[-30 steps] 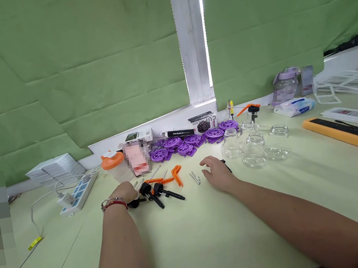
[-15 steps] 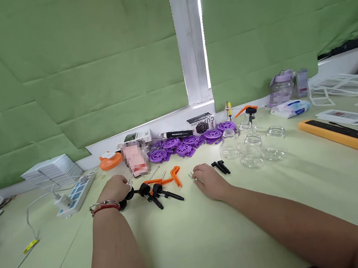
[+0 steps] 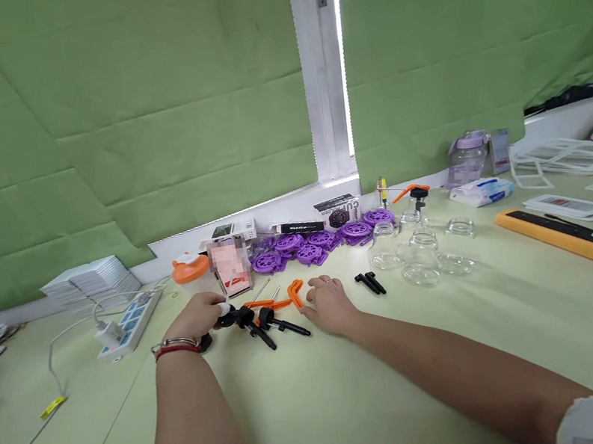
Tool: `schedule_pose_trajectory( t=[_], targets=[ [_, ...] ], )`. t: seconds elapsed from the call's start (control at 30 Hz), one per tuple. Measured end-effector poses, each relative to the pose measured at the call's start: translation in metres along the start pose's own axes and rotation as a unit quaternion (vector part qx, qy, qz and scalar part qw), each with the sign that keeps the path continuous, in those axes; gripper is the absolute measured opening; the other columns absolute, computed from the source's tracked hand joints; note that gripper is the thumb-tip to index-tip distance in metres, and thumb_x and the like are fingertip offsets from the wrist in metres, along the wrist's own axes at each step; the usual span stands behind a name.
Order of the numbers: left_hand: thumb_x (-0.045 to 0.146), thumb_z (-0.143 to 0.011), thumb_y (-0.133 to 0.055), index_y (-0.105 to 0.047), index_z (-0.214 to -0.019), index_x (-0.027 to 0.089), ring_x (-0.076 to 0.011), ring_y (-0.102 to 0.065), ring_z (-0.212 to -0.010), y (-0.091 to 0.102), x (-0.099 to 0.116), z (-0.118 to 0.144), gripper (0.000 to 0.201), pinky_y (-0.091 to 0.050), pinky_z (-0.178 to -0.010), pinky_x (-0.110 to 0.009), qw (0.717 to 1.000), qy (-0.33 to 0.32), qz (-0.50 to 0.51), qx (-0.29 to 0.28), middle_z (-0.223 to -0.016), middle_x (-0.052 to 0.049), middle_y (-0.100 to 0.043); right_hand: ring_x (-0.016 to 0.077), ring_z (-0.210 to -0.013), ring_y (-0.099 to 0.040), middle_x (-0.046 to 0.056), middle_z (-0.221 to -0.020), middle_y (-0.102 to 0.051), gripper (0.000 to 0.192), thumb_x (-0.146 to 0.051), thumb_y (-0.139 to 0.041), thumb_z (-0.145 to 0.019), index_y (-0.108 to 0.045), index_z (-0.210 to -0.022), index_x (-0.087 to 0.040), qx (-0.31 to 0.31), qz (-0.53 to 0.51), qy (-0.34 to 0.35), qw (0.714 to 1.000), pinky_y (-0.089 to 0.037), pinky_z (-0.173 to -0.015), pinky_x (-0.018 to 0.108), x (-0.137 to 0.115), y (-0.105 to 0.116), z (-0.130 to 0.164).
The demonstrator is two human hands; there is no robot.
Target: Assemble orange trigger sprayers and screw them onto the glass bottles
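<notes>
Black part (image 3: 228, 319) in left hand (image 3: 197, 318); transparent jars (image 3: 421, 262) clustered rightward.

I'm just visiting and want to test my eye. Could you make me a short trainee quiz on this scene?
1. Which has a red bracelet at its wrist: the left grip or the right grip?
2. True or false: the purple wheel-like parts lie farther back than the orange bent pieces.
3. What lies between the right grip and the clear jars?
A) a white power strip
B) two short black pieces
C) an orange lid

Key: 1. the left grip; 2. true; 3. B.
</notes>
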State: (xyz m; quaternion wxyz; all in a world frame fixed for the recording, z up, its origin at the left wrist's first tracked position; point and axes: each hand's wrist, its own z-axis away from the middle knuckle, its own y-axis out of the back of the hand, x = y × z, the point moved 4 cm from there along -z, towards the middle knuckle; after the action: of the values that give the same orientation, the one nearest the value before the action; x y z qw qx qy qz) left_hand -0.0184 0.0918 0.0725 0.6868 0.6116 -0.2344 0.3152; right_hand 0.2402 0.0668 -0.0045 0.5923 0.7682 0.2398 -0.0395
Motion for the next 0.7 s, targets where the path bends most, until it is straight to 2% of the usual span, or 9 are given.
schedule_pose_trajectory(
  t=[0.1,0.27,0.37,0.47,0.57,0.63,0.7],
  targets=[
    [0.027,-0.051,-0.065,-0.067,-0.071,0.017,-0.0155,-0.054,-0.057,-0.005,0.008,0.002,0.023,-0.043,-0.054,-0.026,0.994,-0.053,0.095,-0.027,-0.065,-0.002,-0.064,0.0301,-0.111,-0.042,0.014,-0.116,-0.058,0.022,-0.035,-0.058,-0.079,-0.07,-0.08,-0.017,0.001,0.004,-0.023,1.0,-0.027,-0.09,0.042,-0.004,-0.007,-0.006],
    [0.029,-0.056,-0.065,-0.066,-0.07,0.018,-0.0125,-0.048,-0.057,-0.011,0.017,0.002,0.018,-0.038,-0.052,-0.023,0.976,-0.08,0.199,-0.026,-0.066,0.0,-0.061,0.0265,-0.105,-0.047,0.013,-0.111,-0.06,0.014,-0.018,-0.056,-0.075,-0.068,-0.069,-0.016,0.002,-0.021,-0.048,0.999,-0.028,-0.087,0.039,0.0,-0.012,-0.008],
    [0.024,-0.059,-0.066,-0.063,-0.069,0.017,-0.0105,-0.046,-0.057,-0.017,0.023,-0.001,0.013,-0.034,-0.048,-0.02,0.948,-0.087,0.301,-0.05,-0.068,0.0,-0.059,0.0267,-0.106,-0.047,0.013,-0.111,-0.061,0.015,-0.016,-0.054,-0.074,-0.065,-0.064,-0.015,0.032,-0.065,-0.064,0.995,-0.029,-0.088,0.039,0.006,-0.006,-0.009],
    [0.02,-0.061,-0.066,-0.06,-0.07,0.016,-0.0087,-0.046,-0.057,-0.026,0.03,-0.003,0.012,-0.031,-0.044,-0.018,0.916,-0.1,0.381,-0.075,-0.07,0.0,-0.058,0.0261,-0.105,-0.049,0.012,-0.11,-0.061,0.015,-0.017,-0.054,-0.075,-0.06,-0.061,-0.015,0.092,-0.15,-0.077,0.981,-0.031,-0.088,0.039,0.015,0.007,-0.01],
    [0.02,-0.063,-0.068,-0.059,-0.075,0.015,-0.0084,-0.049,-0.057,-0.035,0.039,-0.002,0.016,-0.031,-0.042,-0.017,0.879,-0.096,0.46,-0.077,-0.07,0.0,-0.058,0.0197,-0.084,-0.053,0.007,-0.087,-0.062,0.016,-0.025,-0.053,-0.079,-0.055,-0.065,-0.017,0.135,-0.316,-0.097,0.934,-0.037,-0.075,0.032,0.028,0.02,-0.01],
    [0.021,-0.065,-0.068,-0.059,-0.08,0.015,-0.0092,-0.052,-0.057,-0.045,0.047,-0.001,0.019,-0.031,-0.04,-0.016,0.855,-0.1,0.499,-0.098,-0.07,-0.001,-0.059,0.0143,-0.064,-0.049,0.0,-0.068,-0.056,0.019,-0.035,-0.053,-0.081,-0.053,-0.071,-0.018,0.107,-0.464,-0.125,0.87,-0.035,-0.061,0.027,0.04,0.022,-0.005],
    [0.024,-0.068,-0.067,-0.059,-0.082,0.014,-0.0114,-0.056,-0.06,-0.057,0.055,0.001,0.019,-0.034,-0.041,-0.017,0.843,-0.101,0.511,-0.137,-0.072,-0.004,-0.062,0.0109,-0.054,-0.043,-0.003,-0.059,-0.051,0.025,-0.043,-0.055,-0.08,-0.053,-0.074,-0.019,0.046,-0.586,-0.124,0.8,-0.032,-0.054,0.025,0.047,0.022,0.003]
  ],
)
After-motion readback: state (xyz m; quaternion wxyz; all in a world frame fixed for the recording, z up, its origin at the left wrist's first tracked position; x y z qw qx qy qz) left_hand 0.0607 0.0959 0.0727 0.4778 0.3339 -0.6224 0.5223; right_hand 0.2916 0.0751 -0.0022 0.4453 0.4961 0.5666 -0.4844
